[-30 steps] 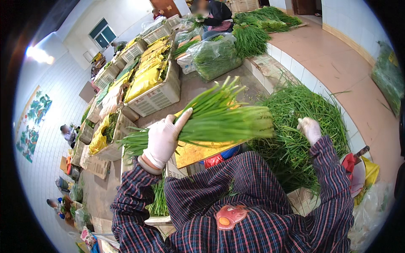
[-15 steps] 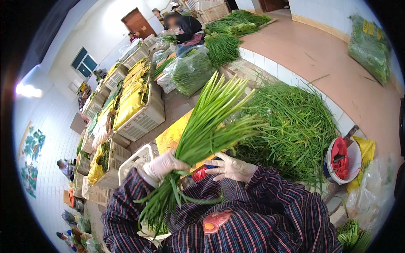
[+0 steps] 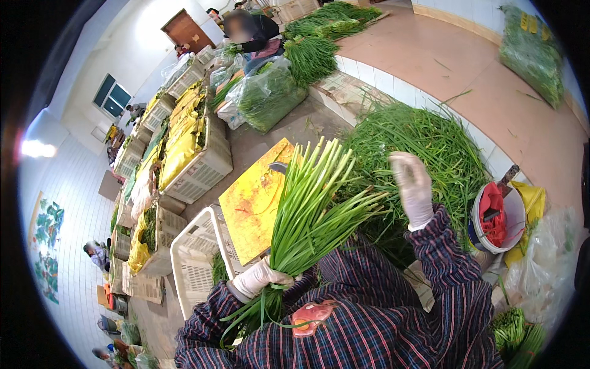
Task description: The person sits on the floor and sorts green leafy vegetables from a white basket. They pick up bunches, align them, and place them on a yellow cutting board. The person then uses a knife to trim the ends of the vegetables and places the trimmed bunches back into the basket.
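Observation:
My left hand [image 3: 261, 280], in a whitish glove, is closed round a thick bunch of long green chives [image 3: 307, 227]. The pale stalk ends fan out up and to the right; the leafy ends hang below my fist. My right hand [image 3: 412, 187], gloved too, is raised near a large loose heap of chives [image 3: 430, 147]. It looks open and holds nothing visible, though its fingers are slightly blurred. Partly behind the bunch lies a stained yellow board [image 3: 246, 203] with a curved grey blade [image 3: 278, 166] at its far edge.
At my left stands a white plastic basket [image 3: 189, 264] with some greens inside. A bucket [image 3: 474, 224] with red strips and a handled tool is at the right, beside clear plastic bags [image 3: 534, 277]. Filled crates [image 3: 200, 163] line the left; another person [image 3: 261, 34] sits farther back.
My left hand has brought the bunch lower and nearer to me, uncovering more of the yellow board. My right hand has moved away from the bunch, up and right towards the heap.

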A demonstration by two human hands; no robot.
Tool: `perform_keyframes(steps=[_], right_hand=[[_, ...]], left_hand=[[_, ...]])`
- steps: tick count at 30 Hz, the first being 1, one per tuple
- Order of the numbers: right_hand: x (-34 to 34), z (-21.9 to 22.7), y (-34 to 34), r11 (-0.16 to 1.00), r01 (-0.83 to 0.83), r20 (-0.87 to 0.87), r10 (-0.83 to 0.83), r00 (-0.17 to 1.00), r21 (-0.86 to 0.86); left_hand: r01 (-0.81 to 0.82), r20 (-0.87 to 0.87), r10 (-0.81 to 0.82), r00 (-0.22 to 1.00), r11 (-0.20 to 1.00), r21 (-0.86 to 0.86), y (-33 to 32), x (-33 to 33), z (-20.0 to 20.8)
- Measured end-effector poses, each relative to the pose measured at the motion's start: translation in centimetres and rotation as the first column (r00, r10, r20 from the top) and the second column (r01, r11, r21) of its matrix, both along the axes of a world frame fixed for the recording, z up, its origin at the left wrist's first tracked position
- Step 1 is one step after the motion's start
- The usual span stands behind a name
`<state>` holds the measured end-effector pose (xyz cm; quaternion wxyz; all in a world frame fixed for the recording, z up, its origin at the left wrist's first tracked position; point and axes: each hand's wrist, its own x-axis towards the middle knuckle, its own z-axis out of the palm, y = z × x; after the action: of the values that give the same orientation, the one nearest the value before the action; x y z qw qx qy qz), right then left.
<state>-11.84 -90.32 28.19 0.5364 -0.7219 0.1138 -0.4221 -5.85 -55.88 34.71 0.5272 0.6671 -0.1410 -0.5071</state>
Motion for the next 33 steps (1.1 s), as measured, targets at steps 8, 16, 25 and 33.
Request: perform_keyframes(steps=[8,16,25,33], right_hand=[[4.7,5.1,0.3,0.673,-0.708,-0.927,0.087,0.364,-0.215],[1.5,4.8,0.3,0.341,-0.485,-0.591,-0.524,0.613,-0.805],[1.2,1.5,6.7,0.664,-0.730,-0.450,0.608,0.654,-0.165],[2.4,-0.8,4.6,0.740,-0.666,-0.452,0.566,0.690,-0.090]], left_hand=[[0.007,-0.104,-0.007,0.995,1.000,0.000,-0.6,-0.3,-0.2],[0.029,-0.108,-0.029,0.994,1.000,0.002,0.9,0.3,-1.7],[0.043,-0.236,-0.038,0.971,0.999,0.013,1.0,-0.4,-1.7],[0.105,-0.139,-0.088,0.986,0.988,0.113,1.5,-0.2,-1.8]])
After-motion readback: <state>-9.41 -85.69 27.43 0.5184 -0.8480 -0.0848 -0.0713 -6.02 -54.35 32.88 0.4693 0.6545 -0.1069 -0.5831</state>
